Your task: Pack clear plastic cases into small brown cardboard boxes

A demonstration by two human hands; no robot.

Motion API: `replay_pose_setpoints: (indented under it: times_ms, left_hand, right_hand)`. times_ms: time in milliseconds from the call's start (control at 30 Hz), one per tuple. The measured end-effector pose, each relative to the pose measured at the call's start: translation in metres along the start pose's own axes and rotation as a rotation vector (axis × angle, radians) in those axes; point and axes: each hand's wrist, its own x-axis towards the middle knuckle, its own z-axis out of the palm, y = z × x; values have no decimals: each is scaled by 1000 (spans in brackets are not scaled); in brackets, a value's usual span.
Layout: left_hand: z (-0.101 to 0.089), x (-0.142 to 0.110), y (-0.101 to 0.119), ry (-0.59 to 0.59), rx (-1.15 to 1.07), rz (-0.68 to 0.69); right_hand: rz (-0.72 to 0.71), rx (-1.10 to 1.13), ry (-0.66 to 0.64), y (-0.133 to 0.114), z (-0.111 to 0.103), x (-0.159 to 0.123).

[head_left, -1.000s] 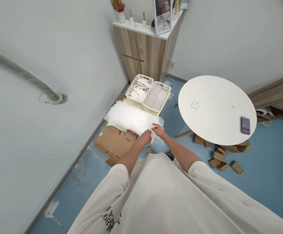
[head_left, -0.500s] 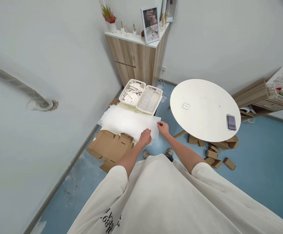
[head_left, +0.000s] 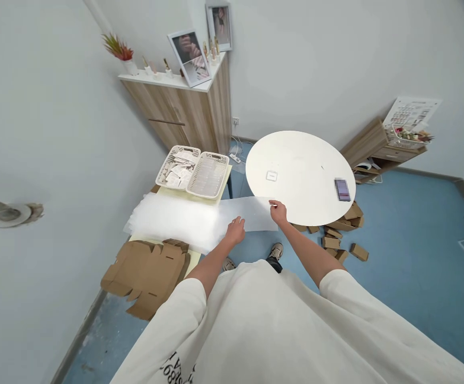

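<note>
A thin translucent white packing sheet [head_left: 256, 209] stretches rightward off a stack of similar sheets [head_left: 172, 216] on a pale yellow table top. My right hand [head_left: 279, 212] pinches the upper right part of this sheet between thumb and fingers, beside the round table's near edge. Over the sheet's lower edge is my left hand [head_left: 236, 231], its fingers loosely apart; whether they touch the sheet I cannot tell. Flattened brown cardboard boxes [head_left: 148, 272] lie at the near end of the stack.
Behind the sheets stand a white basket of paper packets [head_left: 178, 169] and a white basket of clear plastic pieces [head_left: 208, 175]. A round white table [head_left: 304, 200] holds a blurred phone [head_left: 342, 190]. Small brown boxes [head_left: 331, 242] lie on the blue floor. A wooden cabinet [head_left: 192, 114] fills the corner.
My right hand has drawn the sheet rightward, so it now spans the gap beyond the stack. The view has turned right, shifting the baskets and tables leftward.
</note>
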Motion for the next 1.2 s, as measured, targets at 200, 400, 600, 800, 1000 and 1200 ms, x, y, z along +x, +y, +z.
replay_pose_setpoints:
  times_ms: [200, 400, 600, 800, 1000, 1200]
  left_hand:
    - [4, 52, 75, -39, 39, 20]
    - [12, 105, 155, -133, 27, 10]
    - [42, 139, 206, -237, 26, -7]
    - [60, 158, 221, -266, 58, -45]
    - [60, 172, 223, -293, 57, -46]
    - [49, 185, 217, -298, 83, 60]
  right_hand:
    - [67, -27, -3, 49, -73, 47]
    - [110, -64, -53, 106, -139, 98]
    - [160, -106, -141, 153, -175, 132]
    - [253, -163, -168, 182, -185, 151]
    - [222, -411, -172, 187, -190, 143]
    - [-25, -633, -422, 165, -180, 134]
